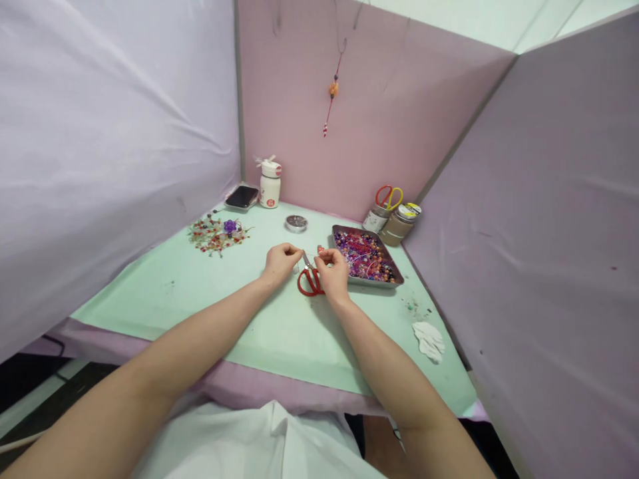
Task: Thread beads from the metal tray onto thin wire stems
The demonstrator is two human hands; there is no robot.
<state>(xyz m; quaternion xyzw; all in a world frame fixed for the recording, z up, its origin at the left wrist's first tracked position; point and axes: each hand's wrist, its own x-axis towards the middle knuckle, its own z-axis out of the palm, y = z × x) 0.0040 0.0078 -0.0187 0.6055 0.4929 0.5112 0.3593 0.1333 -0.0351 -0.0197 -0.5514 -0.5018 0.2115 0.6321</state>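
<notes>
My left hand [280, 261] is closed in a pinch, its fingertips on a thin thread that runs across to the other hand. Opposite it, my right hand [332, 271] pinches the same thread, and a small red-and-white beaded piece [320, 250] shows at its fingertips. Red-handled scissors [310, 282] lie on the table just below and between both hands, blades pointing away from me. The right hand partly covers one handle. Right beside that hand is a metal tray [374, 285] full of purple, red and orange beads.
On the left are a bead pile [214, 238], a phone [242, 197] and a white bottle [270, 186]. A round tin [296, 223] stands mid-table. Back right: a can with scissors [377, 218] and a jar [399, 226]. White cloth [428, 341] lies right; a beaded string [333, 90] hangs behind.
</notes>
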